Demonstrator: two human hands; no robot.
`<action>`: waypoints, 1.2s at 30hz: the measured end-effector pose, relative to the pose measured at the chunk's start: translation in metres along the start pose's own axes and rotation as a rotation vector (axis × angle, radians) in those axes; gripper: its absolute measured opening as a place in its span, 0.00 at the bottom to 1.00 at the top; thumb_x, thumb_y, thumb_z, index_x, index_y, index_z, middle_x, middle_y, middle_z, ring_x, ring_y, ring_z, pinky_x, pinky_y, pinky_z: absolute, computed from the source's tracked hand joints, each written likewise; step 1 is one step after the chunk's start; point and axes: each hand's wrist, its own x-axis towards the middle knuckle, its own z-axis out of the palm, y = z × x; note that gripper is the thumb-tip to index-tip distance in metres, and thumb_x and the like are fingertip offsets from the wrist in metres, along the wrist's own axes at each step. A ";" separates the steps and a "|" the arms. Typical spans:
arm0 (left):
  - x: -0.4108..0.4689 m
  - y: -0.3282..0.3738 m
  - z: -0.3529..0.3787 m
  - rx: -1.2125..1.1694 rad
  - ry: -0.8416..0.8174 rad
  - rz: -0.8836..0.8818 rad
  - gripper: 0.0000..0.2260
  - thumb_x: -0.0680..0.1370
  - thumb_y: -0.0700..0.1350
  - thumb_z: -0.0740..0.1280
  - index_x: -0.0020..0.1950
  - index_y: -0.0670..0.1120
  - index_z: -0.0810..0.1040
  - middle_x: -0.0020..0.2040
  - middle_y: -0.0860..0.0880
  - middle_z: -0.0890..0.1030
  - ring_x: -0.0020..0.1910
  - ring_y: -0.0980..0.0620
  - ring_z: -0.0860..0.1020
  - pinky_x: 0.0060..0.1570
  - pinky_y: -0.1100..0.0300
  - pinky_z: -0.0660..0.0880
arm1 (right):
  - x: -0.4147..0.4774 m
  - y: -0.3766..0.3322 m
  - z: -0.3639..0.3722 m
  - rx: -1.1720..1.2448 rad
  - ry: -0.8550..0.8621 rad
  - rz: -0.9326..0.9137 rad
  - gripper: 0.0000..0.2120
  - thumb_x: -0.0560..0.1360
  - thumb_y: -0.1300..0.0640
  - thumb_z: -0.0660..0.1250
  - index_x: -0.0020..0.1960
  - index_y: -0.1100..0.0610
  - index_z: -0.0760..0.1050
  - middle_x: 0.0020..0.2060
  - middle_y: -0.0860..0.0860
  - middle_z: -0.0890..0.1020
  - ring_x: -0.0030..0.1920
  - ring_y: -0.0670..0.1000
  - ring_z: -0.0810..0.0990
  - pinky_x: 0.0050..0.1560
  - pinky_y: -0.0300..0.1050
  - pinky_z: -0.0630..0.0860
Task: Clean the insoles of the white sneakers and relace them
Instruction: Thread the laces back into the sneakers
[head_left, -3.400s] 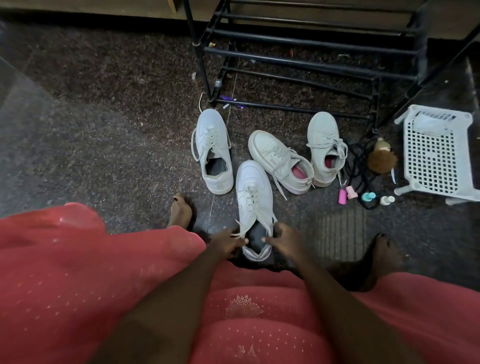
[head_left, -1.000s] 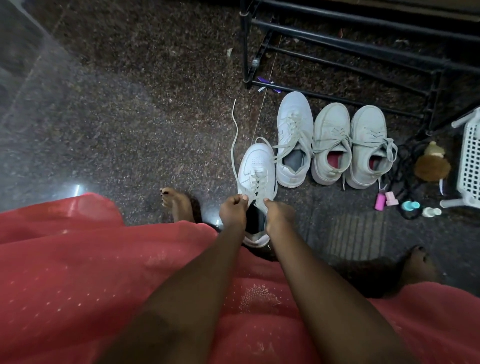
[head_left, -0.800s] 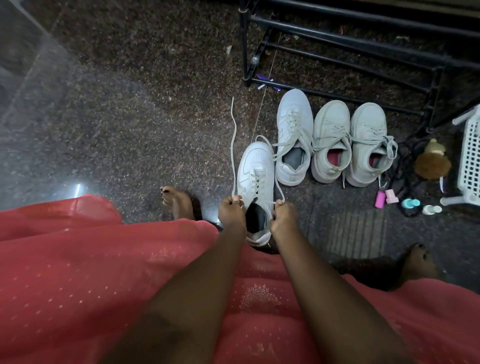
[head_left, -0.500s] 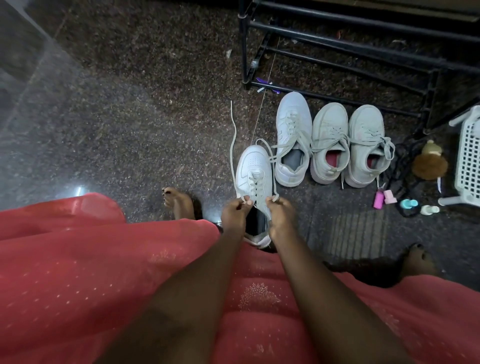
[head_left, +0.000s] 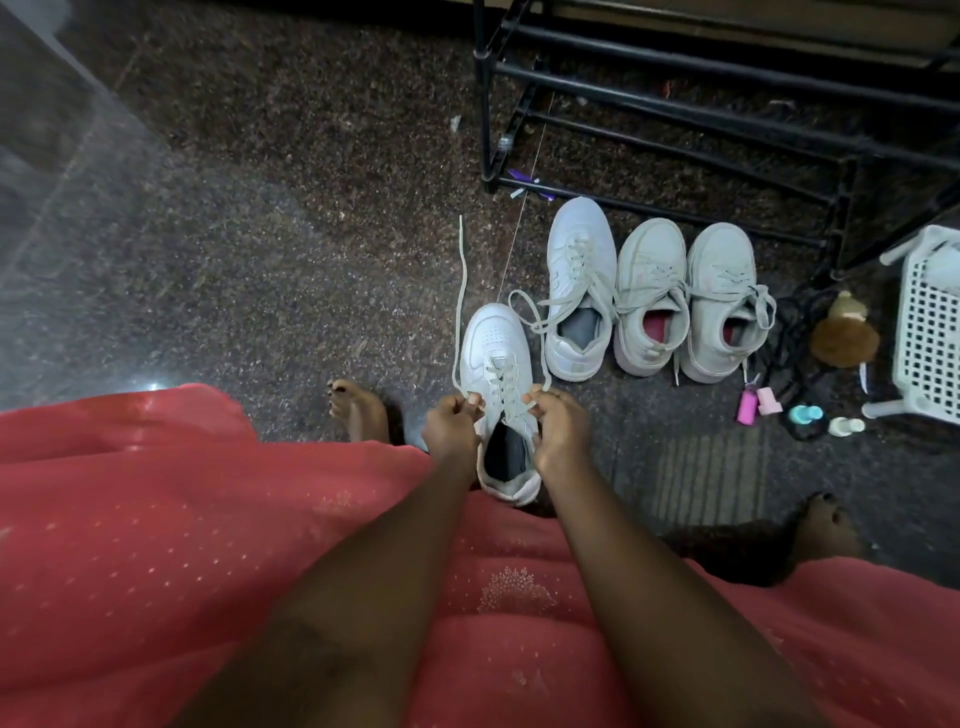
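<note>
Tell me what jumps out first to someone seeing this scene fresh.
Centre frame, the left hand and right hand each pinch a lace end of the near white sneaker on the dark speckled floor. Beyond it, three more sneakers line up before a black rack. A red garment fills the foreground.

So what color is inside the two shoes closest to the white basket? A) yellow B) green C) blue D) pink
D: the two sneakers nearest the white basket show pink insoles in their openings.
</note>
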 end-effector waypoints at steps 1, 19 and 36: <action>-0.003 0.005 -0.003 0.039 -0.001 0.050 0.09 0.78 0.46 0.66 0.47 0.42 0.82 0.43 0.47 0.83 0.41 0.51 0.78 0.42 0.58 0.73 | -0.005 -0.004 0.001 -0.053 -0.019 -0.072 0.04 0.74 0.64 0.66 0.46 0.63 0.79 0.35 0.51 0.80 0.37 0.46 0.77 0.41 0.40 0.72; -0.086 0.124 -0.054 0.185 -0.306 0.554 0.08 0.75 0.41 0.66 0.44 0.37 0.82 0.40 0.35 0.81 0.36 0.51 0.74 0.35 0.60 0.65 | -0.137 -0.139 0.008 -0.610 -0.220 -0.787 0.07 0.70 0.59 0.73 0.45 0.62 0.83 0.44 0.55 0.85 0.36 0.47 0.79 0.29 0.28 0.69; -0.090 0.147 -0.063 -0.111 -0.609 0.547 0.09 0.80 0.35 0.58 0.42 0.42 0.73 0.34 0.48 0.74 0.29 0.63 0.74 0.36 0.70 0.70 | -0.133 -0.151 0.000 -0.816 -0.461 -0.742 0.12 0.78 0.53 0.62 0.60 0.56 0.72 0.40 0.51 0.80 0.37 0.48 0.78 0.33 0.29 0.71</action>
